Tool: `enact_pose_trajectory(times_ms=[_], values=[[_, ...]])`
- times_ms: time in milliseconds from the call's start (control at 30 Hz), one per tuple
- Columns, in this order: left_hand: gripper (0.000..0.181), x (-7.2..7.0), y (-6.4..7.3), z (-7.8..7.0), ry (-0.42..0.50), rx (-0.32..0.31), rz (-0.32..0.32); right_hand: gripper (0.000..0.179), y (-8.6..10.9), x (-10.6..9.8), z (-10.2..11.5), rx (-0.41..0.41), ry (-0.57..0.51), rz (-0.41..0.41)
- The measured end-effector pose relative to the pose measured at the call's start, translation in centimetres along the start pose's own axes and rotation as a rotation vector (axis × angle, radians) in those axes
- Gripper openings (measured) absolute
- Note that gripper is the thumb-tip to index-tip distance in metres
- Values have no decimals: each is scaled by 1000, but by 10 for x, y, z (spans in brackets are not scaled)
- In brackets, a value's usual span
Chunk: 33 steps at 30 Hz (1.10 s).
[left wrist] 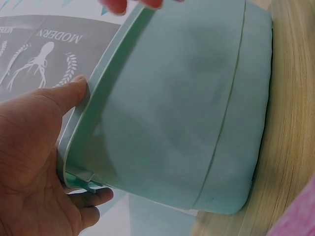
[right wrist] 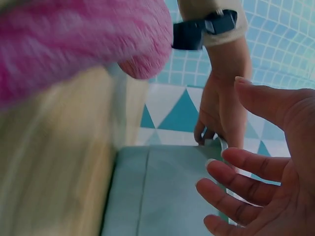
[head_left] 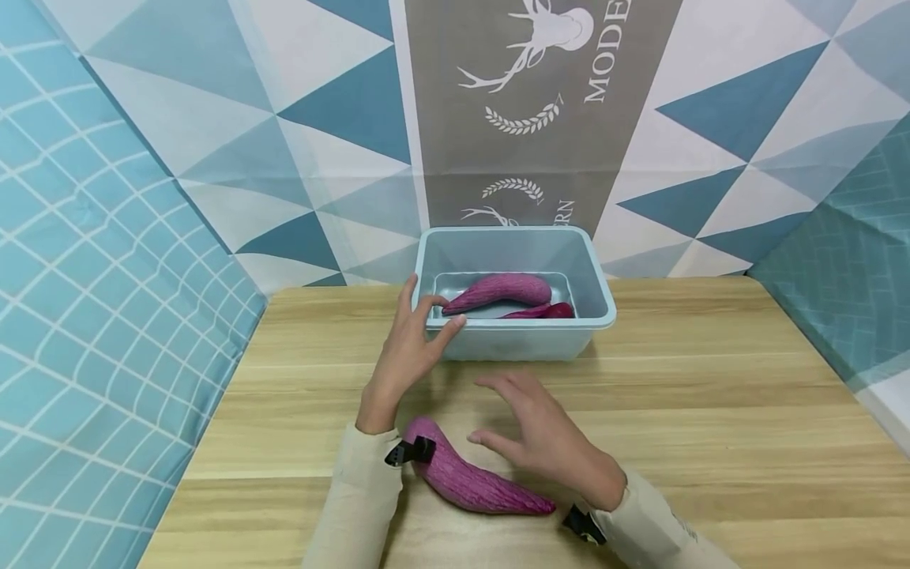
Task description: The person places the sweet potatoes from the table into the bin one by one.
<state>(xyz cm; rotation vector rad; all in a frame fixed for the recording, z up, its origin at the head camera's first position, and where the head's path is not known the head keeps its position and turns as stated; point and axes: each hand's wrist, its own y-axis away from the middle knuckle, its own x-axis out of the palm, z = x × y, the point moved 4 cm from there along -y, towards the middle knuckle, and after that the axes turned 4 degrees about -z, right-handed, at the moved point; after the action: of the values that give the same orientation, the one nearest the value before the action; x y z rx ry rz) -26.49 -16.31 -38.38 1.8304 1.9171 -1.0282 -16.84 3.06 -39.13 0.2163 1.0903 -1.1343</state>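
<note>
A light blue plastic bin point(head_left: 515, 341) stands at the back of the wooden table. My left hand point(head_left: 408, 348) grips its rim at the near left corner; in the left wrist view the thumb point(left wrist: 74, 93) lies on the rim and other fingers curl beneath. Inside lies a purple, ridged, tapering vegetable like a sweet potato point(head_left: 505, 291), with a dark red thing point(head_left: 559, 310) partly hidden by the near wall. A similar purple vegetable point(head_left: 469, 478) lies on the table before me. Beside and above it hovers my right hand point(head_left: 543, 435), fingers spread and loosely bent, holding nothing.
The wooden table point(head_left: 711, 395) extends on both sides of the bin. A patterned cloth backdrop point(head_left: 341, 158) rises right behind it, with a blue tiled-pattern sheet point(head_left: 107, 316) along the left. Black straps point(head_left: 412, 451) sit on both wrists.
</note>
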Motion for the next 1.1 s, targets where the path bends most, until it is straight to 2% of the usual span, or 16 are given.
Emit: enact_pose_trajectory(times_ms=[200, 533, 767, 1100], values=[[44, 0, 0, 0, 5, -13, 6, 60, 11, 12, 1, 20, -26, 110], [43, 0, 0, 0, 12, -8, 6, 70, 26, 28, 0, 18, -26, 303], [42, 3, -1, 0, 21, -1, 5, 69, 36, 35, -3, 11, -42, 361], [43, 2, 0, 0, 23, -9, 2, 53, 41, 47, 0, 2, -114, 426]])
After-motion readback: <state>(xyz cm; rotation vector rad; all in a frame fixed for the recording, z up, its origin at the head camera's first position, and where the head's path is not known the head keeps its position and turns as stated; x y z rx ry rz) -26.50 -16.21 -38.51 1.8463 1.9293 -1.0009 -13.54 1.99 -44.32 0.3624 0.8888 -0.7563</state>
